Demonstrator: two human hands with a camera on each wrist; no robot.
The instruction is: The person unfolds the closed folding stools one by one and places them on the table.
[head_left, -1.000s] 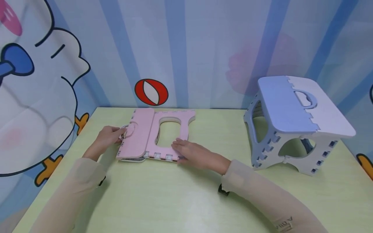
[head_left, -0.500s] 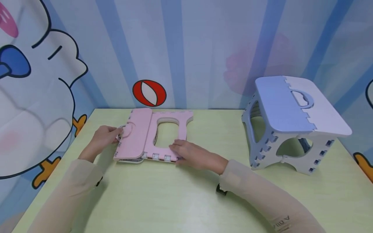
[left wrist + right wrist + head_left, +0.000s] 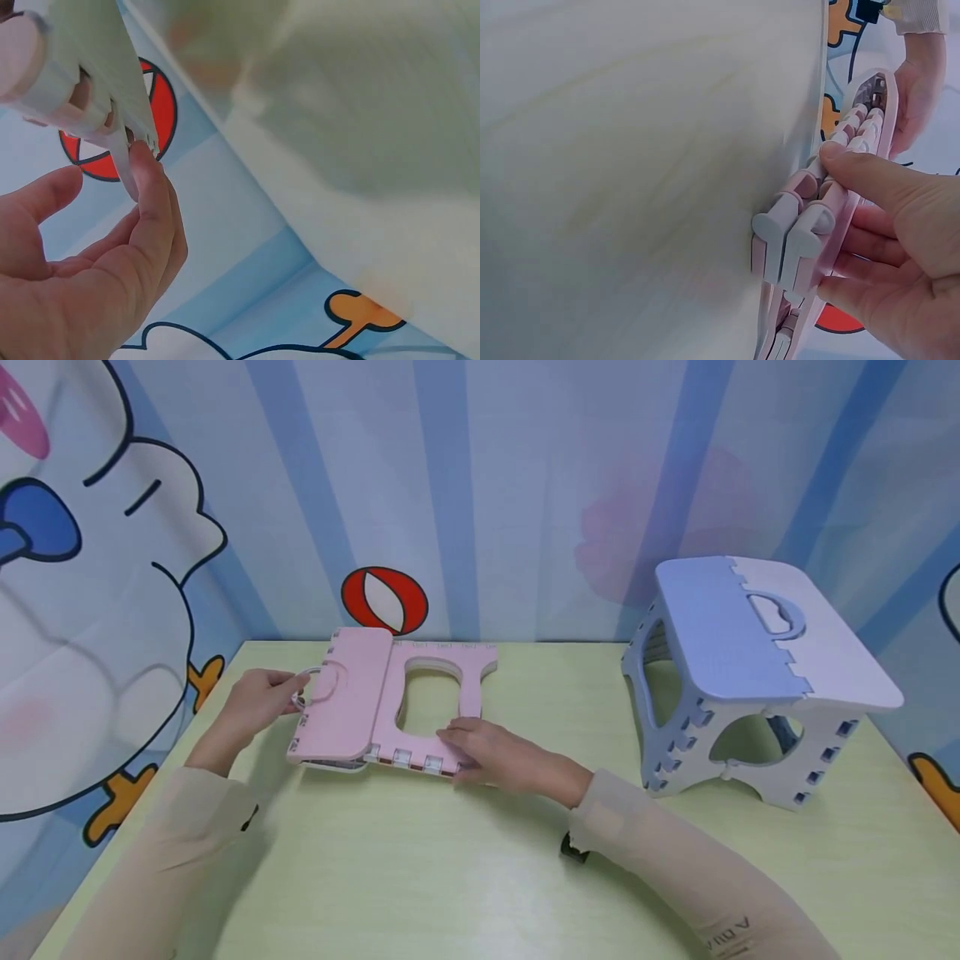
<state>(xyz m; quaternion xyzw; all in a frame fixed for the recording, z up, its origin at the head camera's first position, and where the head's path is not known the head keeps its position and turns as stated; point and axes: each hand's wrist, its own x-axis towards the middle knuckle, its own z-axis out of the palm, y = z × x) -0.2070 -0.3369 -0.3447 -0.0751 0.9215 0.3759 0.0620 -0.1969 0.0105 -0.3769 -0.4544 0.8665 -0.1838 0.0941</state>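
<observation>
A folded pink stool lies on the table, its seat part at the left and slightly raised, its leg panel with a large opening at the right. My left hand holds the white handle loop at the stool's left edge; in the left wrist view the fingers curl at the handle. On the near right corner of the leg panel lies my right hand. The right wrist view shows its thumb on the hinged edge and the other fingers over the pink panel.
An unfolded blue and white stool stands at the right of the pale green table. Behind the table hangs a striped backdrop with cartoon figures.
The seat part of the pink stool has risen a little and shifted left with my left hand. My right hand has stayed on the panel's near corner.
</observation>
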